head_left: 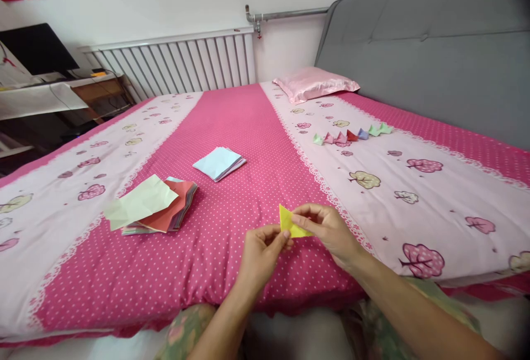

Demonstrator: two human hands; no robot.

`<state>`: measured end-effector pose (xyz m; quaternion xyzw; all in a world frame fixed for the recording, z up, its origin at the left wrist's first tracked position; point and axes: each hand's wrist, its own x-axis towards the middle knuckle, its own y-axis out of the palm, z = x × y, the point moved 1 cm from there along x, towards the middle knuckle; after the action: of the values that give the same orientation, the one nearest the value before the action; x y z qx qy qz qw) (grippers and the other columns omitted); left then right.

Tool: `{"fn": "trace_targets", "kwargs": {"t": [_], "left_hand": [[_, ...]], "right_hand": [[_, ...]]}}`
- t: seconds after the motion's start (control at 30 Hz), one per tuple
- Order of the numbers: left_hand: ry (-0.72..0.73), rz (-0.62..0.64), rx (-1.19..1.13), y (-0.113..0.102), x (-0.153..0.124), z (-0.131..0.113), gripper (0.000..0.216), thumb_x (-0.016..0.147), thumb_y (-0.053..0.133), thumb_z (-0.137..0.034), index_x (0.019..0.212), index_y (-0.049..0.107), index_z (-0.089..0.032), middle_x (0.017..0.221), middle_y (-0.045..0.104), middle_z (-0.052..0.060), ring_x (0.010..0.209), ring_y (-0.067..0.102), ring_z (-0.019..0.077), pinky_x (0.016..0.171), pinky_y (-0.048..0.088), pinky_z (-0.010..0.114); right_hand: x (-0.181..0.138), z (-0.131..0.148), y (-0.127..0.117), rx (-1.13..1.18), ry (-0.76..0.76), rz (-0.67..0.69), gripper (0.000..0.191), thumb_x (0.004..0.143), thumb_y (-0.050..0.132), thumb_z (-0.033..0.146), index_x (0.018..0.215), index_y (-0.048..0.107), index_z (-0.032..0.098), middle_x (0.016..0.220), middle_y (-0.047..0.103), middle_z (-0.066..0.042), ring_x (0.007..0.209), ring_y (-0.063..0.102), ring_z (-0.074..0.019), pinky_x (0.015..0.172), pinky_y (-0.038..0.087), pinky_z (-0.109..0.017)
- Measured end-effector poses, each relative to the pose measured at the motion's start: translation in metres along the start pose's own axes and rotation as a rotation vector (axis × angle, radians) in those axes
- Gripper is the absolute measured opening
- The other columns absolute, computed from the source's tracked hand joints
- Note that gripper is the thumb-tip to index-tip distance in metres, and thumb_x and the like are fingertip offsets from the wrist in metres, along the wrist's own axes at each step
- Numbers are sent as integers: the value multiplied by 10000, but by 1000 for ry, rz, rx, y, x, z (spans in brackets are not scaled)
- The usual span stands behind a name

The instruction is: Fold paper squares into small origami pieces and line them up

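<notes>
Both my hands hold a small folded yellow paper (291,223) just above the pink dotted bedsheet (232,128), near the bed's front edge. My left hand (260,252) pinches its lower left corner with thumb and fingers closed. My right hand (329,230) grips the paper's right side, fingers curled over it. The paper is folded into a pointed, triangular shape.
A loose stack of coloured paper squares (159,211) with a pale green sheet on top lies to the left. A smaller light blue stack (219,163) sits further back. A row of several small folded paper shapes (351,135) lines the right stripe. A pink pillow (314,84) rests by the grey headboard (434,45).
</notes>
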<state>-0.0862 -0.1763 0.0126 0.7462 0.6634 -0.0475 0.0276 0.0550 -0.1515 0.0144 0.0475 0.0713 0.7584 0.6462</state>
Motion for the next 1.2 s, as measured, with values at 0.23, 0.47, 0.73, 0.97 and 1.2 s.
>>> {"fn": "trace_targets", "kwargs": {"t": [0.23,0.47,0.73,0.97,1.2], "left_hand": [[-40,129,116,0,0,3,223,703,590,-302,574,622,-122,515,568,5,469,431,77,488,308,208],[-50,185,145,0,-1,3,244,719,561,-320,580,615,-127,514,546,2,474,413,81,492,290,215],[-23,164,131,0,-1,4,246,707,585,-338,572,618,-135,518,565,12,474,439,89,486,306,209],[-33,125,106,1,-1,2,231,683,616,-327,569,620,-127,528,592,27,478,462,90,484,327,206],[-62,55,62,0,-1,3,240,658,647,-340,583,628,-113,529,599,34,468,473,89,479,338,205]], "right_hand": [[0,2,0,-53,0,71,220,668,660,350,648,595,140,590,524,17,535,460,-88,499,362,-215],[-1,2,1,-59,-27,39,268,697,617,390,614,541,147,536,458,36,481,387,-74,447,306,-207],[0,1,2,-64,-30,-12,336,673,612,473,593,526,158,529,442,33,481,378,-82,449,302,-215],[0,0,2,-26,-15,-58,343,655,633,474,581,523,158,519,442,43,466,372,-77,442,289,-213],[1,-1,1,3,-16,-73,336,662,635,466,598,529,154,535,443,40,479,379,-76,450,300,-211]]}}
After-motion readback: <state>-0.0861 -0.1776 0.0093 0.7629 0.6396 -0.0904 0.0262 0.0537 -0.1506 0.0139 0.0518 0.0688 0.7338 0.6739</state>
